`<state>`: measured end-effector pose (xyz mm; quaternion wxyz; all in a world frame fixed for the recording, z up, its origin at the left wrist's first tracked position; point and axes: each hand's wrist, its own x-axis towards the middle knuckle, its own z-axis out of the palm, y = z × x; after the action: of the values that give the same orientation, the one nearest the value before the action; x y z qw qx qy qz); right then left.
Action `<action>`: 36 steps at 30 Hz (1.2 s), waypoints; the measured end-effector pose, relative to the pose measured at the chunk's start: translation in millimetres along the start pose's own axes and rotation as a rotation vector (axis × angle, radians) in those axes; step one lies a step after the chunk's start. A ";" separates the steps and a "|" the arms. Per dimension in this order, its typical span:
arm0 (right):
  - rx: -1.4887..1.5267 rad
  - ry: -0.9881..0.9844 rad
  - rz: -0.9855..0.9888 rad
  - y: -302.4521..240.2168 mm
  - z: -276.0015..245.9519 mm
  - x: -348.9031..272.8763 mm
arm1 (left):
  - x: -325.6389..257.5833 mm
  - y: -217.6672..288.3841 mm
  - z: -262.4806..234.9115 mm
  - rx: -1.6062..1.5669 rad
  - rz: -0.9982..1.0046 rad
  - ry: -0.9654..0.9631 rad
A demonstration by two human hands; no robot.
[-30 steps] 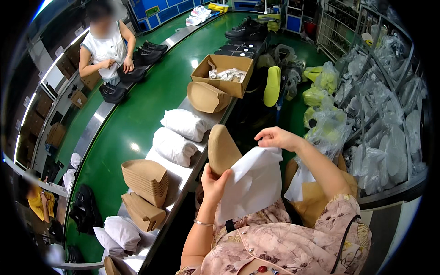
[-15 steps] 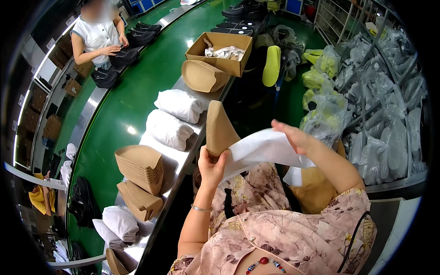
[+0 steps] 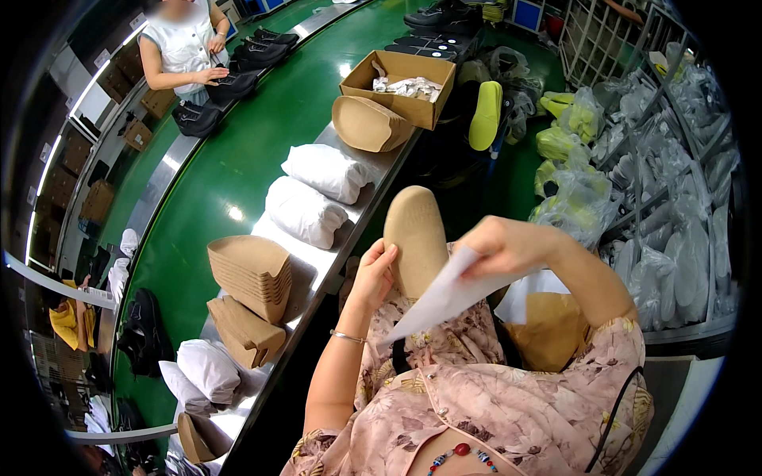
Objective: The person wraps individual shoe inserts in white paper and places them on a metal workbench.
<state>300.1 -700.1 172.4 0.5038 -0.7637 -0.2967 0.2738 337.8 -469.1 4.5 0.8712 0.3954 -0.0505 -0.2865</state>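
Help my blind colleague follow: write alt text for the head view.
A person's left hand holds a curved tan form while the right hand grips a white sheet. White bundles and stacked tan forms line a metal ledge; across a green surface, another person handles black shoes.

We look over a long green work surface point(image 3: 309, 91).
Across it we see a co-worker point(image 3: 178, 57) in a white sleeveless top beside a row of black shoes point(image 3: 197, 119), and a person in yellow point(image 3: 65, 325) at far left. To our right we find a yellow-green sole-shaped piece point(image 3: 485, 116), yellow-green items point(image 3: 557, 143) in plastic, and clear bags point(image 3: 667, 218) heaped by a metal frame point(image 3: 690, 332).
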 end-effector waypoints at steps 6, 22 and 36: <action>0.013 0.248 0.030 37.5 -35.6 59.7 | -7.8 -12.6 29.6 -0.051 -0.128 -0.002; 0.251 0.560 -0.012 100.4 -43.0 78.2 | -16.5 -26.0 42.7 -0.389 -0.158 -0.082; -0.087 0.863 0.008 122.7 -1.1 104.7 | -9.3 -39.6 55.1 -0.467 -0.167 0.141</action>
<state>393.2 -663.2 45.9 0.5479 -0.8299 -0.0671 -0.0810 294.5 -521.1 14.9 0.9136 0.2055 0.1105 -0.3330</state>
